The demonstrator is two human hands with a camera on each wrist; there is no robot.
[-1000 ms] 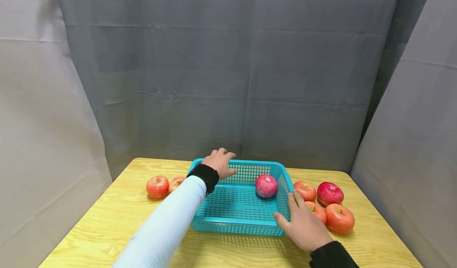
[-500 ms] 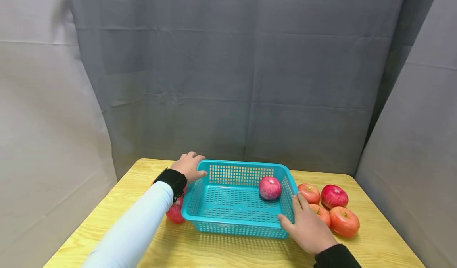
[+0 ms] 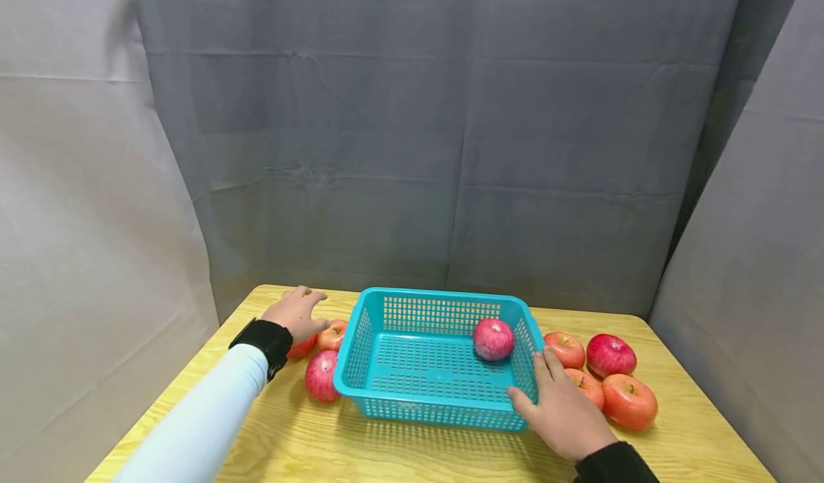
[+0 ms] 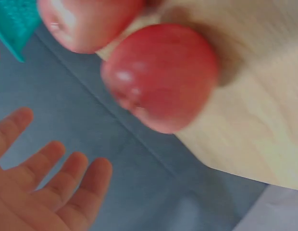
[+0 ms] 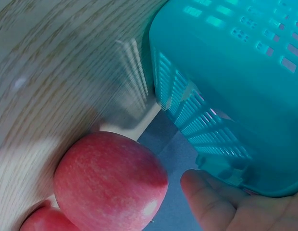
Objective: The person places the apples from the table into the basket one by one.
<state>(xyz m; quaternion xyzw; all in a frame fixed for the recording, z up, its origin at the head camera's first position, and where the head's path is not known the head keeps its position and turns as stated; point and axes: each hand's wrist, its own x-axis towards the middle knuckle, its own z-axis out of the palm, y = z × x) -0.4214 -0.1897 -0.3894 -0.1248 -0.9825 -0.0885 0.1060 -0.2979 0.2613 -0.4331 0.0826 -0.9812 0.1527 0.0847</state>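
Observation:
My left hand [image 3: 296, 315] hovers at the far left over a red apple [image 3: 302, 347], its fingers spread and holding nothing. In the left wrist view that hand lies at lower left, apart from two apples [image 4: 161, 79]. Another apple [image 3: 332, 335] and a pinkish round fruit [image 3: 322, 376], its kind unclear, lie between that hand and the turquoise plastic basket [image 3: 438, 401]. My right hand [image 3: 569, 411] rests at the basket's right side, fingers extended along the rim and thumb apart. Inside the basket, toward its right, sits one pink-red fruit [image 3: 493, 339].
To the right of the basket are three orange-red apples [image 3: 629, 401] and a dark pink fruit [image 3: 611, 355], grouped close beside my right hand. Everything stands on a wooden table [image 3: 412, 454]. Grey cloth [image 3: 386, 147] hangs behind the table's back edge.
My left hand has moved left from over the basket to above the left-hand apples, uncovering the pinkish fruit. The right hand stays at the basket's right side.

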